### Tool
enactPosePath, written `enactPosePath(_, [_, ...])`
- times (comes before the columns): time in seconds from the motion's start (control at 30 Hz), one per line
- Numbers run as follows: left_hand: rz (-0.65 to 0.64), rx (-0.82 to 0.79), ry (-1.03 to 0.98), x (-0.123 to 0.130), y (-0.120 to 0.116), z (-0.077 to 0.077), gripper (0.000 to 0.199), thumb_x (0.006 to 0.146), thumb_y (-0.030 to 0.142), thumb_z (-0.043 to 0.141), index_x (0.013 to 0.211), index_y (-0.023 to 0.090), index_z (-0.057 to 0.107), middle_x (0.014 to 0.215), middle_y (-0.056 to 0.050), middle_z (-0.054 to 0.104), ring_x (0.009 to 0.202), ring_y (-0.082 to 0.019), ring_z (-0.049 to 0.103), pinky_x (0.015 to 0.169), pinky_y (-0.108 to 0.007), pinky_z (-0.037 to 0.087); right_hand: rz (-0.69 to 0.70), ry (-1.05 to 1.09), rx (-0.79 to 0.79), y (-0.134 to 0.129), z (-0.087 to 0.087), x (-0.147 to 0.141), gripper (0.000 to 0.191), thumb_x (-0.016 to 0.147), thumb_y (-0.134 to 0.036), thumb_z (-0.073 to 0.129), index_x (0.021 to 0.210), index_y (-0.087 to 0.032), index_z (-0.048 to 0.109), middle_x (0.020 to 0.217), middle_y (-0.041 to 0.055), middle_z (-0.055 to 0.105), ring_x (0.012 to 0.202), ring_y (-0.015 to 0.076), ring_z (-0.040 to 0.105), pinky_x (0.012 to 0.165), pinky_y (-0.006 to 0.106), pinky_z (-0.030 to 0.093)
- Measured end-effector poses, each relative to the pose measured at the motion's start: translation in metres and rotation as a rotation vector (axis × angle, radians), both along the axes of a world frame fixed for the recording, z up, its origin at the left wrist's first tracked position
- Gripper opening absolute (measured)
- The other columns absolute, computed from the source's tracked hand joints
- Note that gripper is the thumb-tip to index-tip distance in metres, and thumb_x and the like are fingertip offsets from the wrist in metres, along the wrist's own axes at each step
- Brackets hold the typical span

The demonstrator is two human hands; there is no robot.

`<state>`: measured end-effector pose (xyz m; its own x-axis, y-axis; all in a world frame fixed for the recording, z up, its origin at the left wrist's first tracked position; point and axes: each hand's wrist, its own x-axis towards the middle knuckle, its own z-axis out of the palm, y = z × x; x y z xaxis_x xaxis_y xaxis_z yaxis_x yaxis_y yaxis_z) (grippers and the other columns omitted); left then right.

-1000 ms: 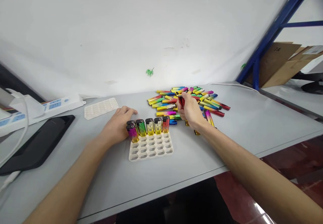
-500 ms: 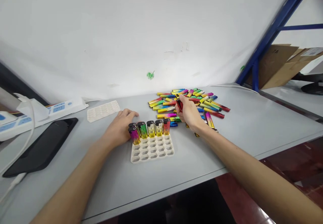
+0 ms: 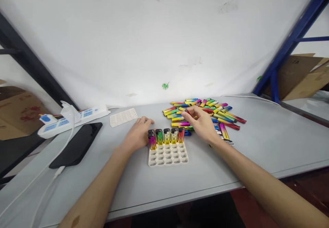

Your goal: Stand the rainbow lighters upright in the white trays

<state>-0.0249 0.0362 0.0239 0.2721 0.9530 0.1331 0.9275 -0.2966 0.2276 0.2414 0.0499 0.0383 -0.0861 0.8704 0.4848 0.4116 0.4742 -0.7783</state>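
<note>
A cream tray with rows of slots (image 3: 168,155) lies on the table. Several lighters with black tops stand upright in its far rows, among them a purple-and-gold lighter (image 3: 152,141), a green lighter (image 3: 159,136) and a red lighter (image 3: 181,135). My left hand (image 3: 138,133) rests on the table at the tray's left side, fingers loosely stretched out, with nothing visible in it. Over the near left part of a pile of shiny multicoloured lighter-shaped pieces (image 3: 180,119), my right hand (image 3: 203,122) pinches a red lighter (image 3: 189,112), partly hidden by the fingers.
Behind my left hand lies a second cream tray (image 3: 123,117). A black phone (image 3: 77,145) with a white cable and a white power strip (image 3: 74,120) are on the left. A white wall stands behind the table. Cardboard boxes (image 3: 295,75) sit beyond the blue frame on the right.
The view has swung left, so everything appears further right. My right hand has turned a little, fingers still pinched near the pile. My left hand stays beside the tray.
</note>
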Motion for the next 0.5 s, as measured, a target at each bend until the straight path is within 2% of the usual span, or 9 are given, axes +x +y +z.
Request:
enactPosePath(0.1, [0.001,0.002,-0.008,0.0014,-0.002,0.001,0.037,0.094,0.034,0.051,0.125,0.016,0.058,0.126,-0.016,0.054,0.116,-0.031,0.054,0.101,-0.046,0.048,-0.013,-0.07,0.049,0.0022,-0.0011,0.0009,0.033,0.087,-0.052,0.068,0.079,-0.022,0.06,0.074,0.0001,0.061,0.07,0.017,0.053,0.067,0.03,0.041])
enactPosePath(0.33, [0.008,-0.005,0.0,0.0046,-0.0057,0.004,0.035,0.091,0.029,0.053,0.123,0.016,0.058,0.127,-0.016,0.055,0.115,-0.032,0.054,0.099,-0.045,0.048,-0.035,-0.115,-0.014,0.001,-0.0012,-0.0016,0.032,0.088,-0.053,0.067,0.084,-0.021,0.063,0.066,-0.0004,0.066,0.061,0.0167,0.057,0.062,0.031,0.042])
enactPosePath(0.5, [0.019,-0.021,0.008,0.0056,-0.0063,0.006,0.044,0.081,0.019,0.061,0.124,0.017,0.057,0.128,-0.015,0.054,0.117,-0.032,0.054,0.098,-0.043,0.049,-0.049,-0.12,-0.024,0.0006,-0.001,-0.0021,0.032,0.088,-0.052,0.067,0.089,-0.02,0.064,0.067,-0.0003,0.067,0.062,0.0165,0.059,0.063,0.03,0.043])
